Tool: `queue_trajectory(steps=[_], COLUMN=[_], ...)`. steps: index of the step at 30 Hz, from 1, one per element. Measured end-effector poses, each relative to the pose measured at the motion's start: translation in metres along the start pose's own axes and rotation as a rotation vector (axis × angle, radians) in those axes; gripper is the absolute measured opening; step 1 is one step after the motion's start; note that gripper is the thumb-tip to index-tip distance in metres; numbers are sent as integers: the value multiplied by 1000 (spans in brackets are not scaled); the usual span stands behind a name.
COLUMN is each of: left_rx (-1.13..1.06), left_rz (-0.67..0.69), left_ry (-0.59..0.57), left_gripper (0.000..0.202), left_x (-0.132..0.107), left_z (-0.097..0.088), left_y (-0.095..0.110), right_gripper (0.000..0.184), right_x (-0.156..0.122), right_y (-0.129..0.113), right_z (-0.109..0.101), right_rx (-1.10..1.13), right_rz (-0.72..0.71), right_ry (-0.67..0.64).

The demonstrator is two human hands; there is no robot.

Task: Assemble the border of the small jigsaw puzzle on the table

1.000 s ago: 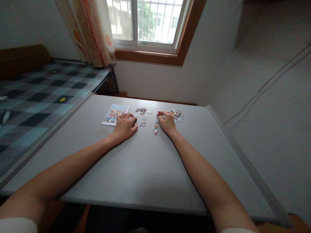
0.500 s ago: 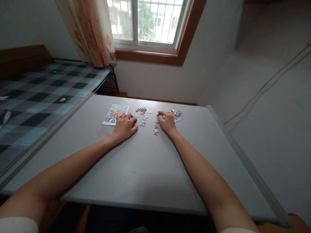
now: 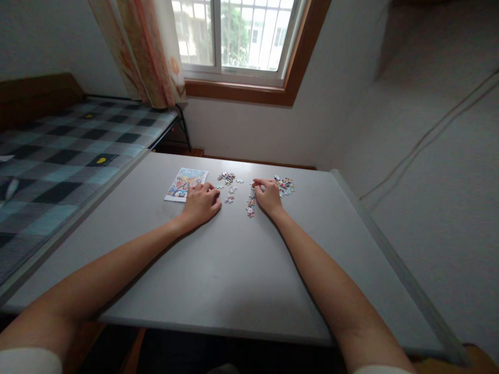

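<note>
My left hand [image 3: 201, 202] rests on the table, fingers spread and slightly bent, covering the lower right corner of a colourful printed picture sheet [image 3: 182, 186]. Just right of it lie loose jigsaw puzzle pieces [image 3: 230, 199] and a small pile of pieces [image 3: 226, 177]. My right hand [image 3: 268, 195] is closed in a pinch at the top of a narrow joined strip of puzzle pieces [image 3: 250, 208]. A bit of a piece shows at its fingertips; the rest is hidden. Behind this hand spreads a larger pile of puzzle pieces [image 3: 286, 186].
The pale table [image 3: 218, 280] has a raised edge along its right side. To the left stands a bed with a checked cover [image 3: 128, 137]. A curtain [image 3: 150, 57] hangs beside the barred window [image 3: 253, 36], and a cable [image 3: 421, 143] runs down the right wall.
</note>
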State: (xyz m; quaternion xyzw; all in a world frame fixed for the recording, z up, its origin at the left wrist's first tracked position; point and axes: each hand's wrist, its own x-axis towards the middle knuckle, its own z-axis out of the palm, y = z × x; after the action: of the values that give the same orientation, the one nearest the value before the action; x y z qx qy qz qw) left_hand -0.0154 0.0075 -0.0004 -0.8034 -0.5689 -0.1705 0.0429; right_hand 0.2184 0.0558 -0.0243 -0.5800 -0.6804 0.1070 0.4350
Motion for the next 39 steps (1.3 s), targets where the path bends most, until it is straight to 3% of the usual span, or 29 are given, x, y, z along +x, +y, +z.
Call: queue_trajectory(steps=[39], left_rx=[-5], left_rz=[9], left_ry=[-5], left_gripper=[27], left_x=[0], left_z=[0], left_y=[1], right_gripper=[31], right_x=[0], right_y=[-1], right_z=[-1], right_rx=[-10], right_rz=[-7], right_ry=[10])
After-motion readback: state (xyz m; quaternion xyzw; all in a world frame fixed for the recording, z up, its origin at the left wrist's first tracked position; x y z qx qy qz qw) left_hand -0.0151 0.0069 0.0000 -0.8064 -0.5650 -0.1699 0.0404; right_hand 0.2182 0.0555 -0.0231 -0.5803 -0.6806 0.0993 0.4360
